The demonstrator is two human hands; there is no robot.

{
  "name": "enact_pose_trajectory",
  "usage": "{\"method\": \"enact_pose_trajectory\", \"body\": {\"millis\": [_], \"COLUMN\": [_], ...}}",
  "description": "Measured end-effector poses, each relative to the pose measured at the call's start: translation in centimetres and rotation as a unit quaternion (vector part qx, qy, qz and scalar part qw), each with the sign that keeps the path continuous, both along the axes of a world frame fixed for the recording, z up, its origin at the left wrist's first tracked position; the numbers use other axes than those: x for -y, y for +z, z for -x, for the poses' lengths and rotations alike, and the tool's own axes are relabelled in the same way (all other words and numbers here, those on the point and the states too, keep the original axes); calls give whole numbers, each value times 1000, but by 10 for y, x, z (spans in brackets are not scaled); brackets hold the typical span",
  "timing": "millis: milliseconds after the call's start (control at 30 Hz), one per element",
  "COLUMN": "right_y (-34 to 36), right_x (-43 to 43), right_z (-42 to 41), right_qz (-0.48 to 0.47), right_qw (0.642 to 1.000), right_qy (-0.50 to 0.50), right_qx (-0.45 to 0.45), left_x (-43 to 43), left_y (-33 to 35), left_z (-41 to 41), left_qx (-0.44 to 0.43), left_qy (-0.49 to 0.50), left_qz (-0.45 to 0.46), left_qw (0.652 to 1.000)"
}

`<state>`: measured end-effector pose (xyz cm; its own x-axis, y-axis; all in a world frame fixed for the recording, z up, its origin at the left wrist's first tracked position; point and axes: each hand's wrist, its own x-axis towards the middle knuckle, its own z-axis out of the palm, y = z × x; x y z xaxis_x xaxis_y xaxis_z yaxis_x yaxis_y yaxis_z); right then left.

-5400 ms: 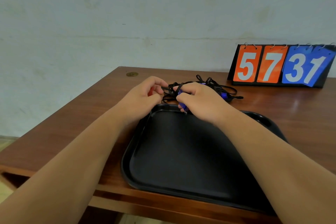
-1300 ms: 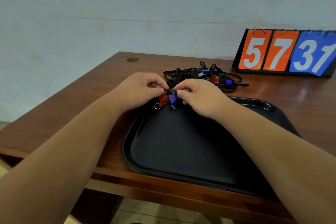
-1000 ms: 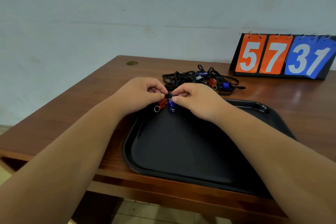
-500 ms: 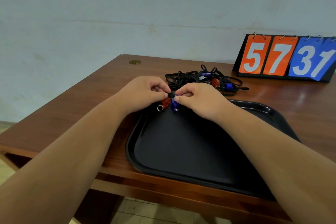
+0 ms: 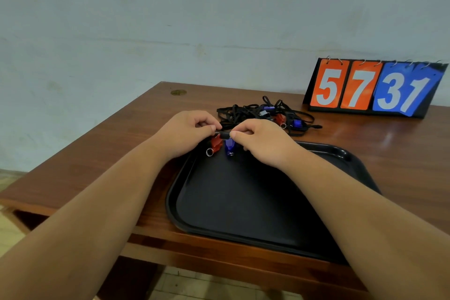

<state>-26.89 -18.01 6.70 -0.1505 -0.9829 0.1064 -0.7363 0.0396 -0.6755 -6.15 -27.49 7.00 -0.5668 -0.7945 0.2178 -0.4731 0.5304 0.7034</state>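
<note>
Against the pale wall point(image 5: 170, 19) stands the wooden table point(image 5: 121, 143), and your work sits on its far half. The black tray point(image 5: 170, 202) lies nearest you, its inside bare where your arms do not cover it. At the back right stands the scoreboard point(image 5: 375, 87), reading 57 and 31. Just beyond your hands, a pile of lanyards point(image 5: 246, 111) lies tangled on the wood, with more red and blue pieces caught in it.

Your left hand point(image 5: 187, 133) and right hand point(image 5: 260, 140) meet over the tray's far left corner. Each pinches one end of a short black cord point(image 5: 224, 133) between thumb and forefinger, with the other fingers curled in.

The cord's long axis runs left to right, straight from one pinch to the other. Below it hang what look like two whistles, side by side and touching or nearly so. The red whistle point(image 5: 216, 143) is nearer your left hand, with a small metal ring point(image 5: 209, 152) at its low end. The blue whistle point(image 5: 229, 145) is nearer your right. Whether both hang from one cord or from two, you cannot tell here.

Both hang just above the tray's far edge, so the open tray floor lies below them and toward you. Judging by this, your next move is a short one, down and back toward yourself.
</note>
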Motion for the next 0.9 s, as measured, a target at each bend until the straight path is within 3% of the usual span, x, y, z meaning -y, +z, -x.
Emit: {"method": "enact_pose_trajectory", "body": {"millis": [133, 367, 633, 900], "right_y": [24, 72, 48, 11], "right_x": [-8, -35, -34, -15], "right_z": [2, 57, 138, 167], "right_qz": [2, -25, 22, 41], "right_qw": [1000, 998, 990, 993], "right_qy": [-8, -51, -141, -112], "right_qx": [-5, -15, 3, -20], "left_x": [-6, -9, -10, 28], "left_y": [5, 31, 65, 67], "left_z": [1, 17, 86, 157], "left_qx": [-23, 41, 146, 214], "left_qy": [30, 7, -61, -78], "left_qz": [-6, 21, 85, 141], "left_qw": [999, 999, 984, 963]}}
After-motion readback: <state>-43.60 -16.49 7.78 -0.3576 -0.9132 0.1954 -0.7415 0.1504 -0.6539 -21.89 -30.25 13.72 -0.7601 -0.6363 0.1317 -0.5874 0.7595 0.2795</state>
